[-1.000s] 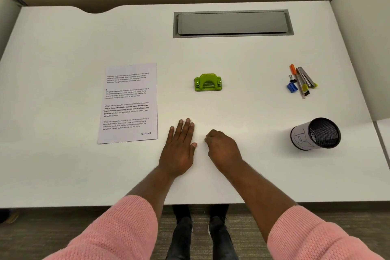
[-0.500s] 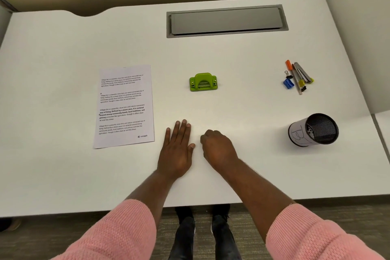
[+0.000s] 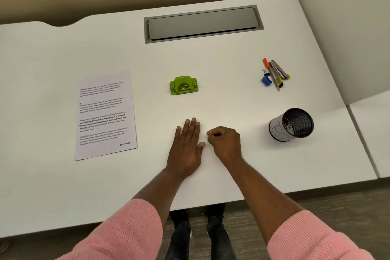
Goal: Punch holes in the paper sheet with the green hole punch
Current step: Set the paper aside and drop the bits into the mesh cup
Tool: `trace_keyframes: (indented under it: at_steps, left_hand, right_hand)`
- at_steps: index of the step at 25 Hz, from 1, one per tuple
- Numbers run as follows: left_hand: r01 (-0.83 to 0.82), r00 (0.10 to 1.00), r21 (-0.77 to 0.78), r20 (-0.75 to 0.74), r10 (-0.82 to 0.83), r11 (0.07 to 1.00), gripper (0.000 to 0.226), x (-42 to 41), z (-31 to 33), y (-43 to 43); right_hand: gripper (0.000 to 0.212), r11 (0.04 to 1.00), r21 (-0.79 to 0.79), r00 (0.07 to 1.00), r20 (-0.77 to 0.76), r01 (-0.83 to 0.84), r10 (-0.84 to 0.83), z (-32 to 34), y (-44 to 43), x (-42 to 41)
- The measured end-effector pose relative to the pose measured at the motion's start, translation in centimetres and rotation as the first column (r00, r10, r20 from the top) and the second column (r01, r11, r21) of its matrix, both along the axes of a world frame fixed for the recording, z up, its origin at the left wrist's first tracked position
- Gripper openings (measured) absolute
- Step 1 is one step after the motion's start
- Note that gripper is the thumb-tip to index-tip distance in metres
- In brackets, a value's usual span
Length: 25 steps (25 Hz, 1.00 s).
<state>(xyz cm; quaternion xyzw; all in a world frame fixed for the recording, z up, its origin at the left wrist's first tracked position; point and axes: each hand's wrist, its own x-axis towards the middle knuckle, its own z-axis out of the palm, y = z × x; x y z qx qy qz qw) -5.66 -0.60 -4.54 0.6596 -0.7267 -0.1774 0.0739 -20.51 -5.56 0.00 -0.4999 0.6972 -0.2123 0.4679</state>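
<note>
A printed paper sheet (image 3: 105,115) lies flat on the white desk (image 3: 221,57), left of centre. The green hole punch (image 3: 183,85) sits alone in the middle of the desk, to the right of the sheet. My left hand (image 3: 186,148) rests palm down on the desk below the punch, fingers straight and holding nothing. Just right of it, my right hand (image 3: 224,143) lies on the desk with its fingers curled into a loose fist, nothing in it. Both hands are well short of the punch and the sheet.
A black mesh pen cup (image 3: 292,125) with a white label stands at the right. Behind it lies a small cluster of markers, a blue sharpener and binder clips (image 3: 274,75). A grey cable hatch (image 3: 203,23) is set into the desk's far side. Partition walls close the back and right.
The head camera has tilted and shifted, so the whole desk sits slightly differently in view. Both hands stay in the same place on the desk; nothing was picked up.
</note>
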Motion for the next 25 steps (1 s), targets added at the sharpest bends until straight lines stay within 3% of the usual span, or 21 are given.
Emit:
trace_keyframes:
  at_steps: [12,18,25]
  left_hand:
    - [0.221,0.975,0.013,0.007,-0.222,0.975,0.07,-11.0,-0.3,-4.8]
    - [0.258,0.959,0.059,0.107,-0.263,0.964,0.072,-12.9,-0.6,-5.1]
    - [0.262,0.956,0.064,0.121,-0.268,0.963,0.072,-13.0,-0.4,-5.1]
  right_hand:
    - [0.027,0.908,-0.225,0.929,0.196,0.354,-0.313,6.5,-3.2,-10.1]
    - [0.022,0.883,-0.321,0.924,-0.052,0.343,-0.378,8.5,-4.2,-17.4]
    - [0.027,0.958,-0.258,0.916,-0.343,0.122,-0.209,7.9,-4.5,-19.7]
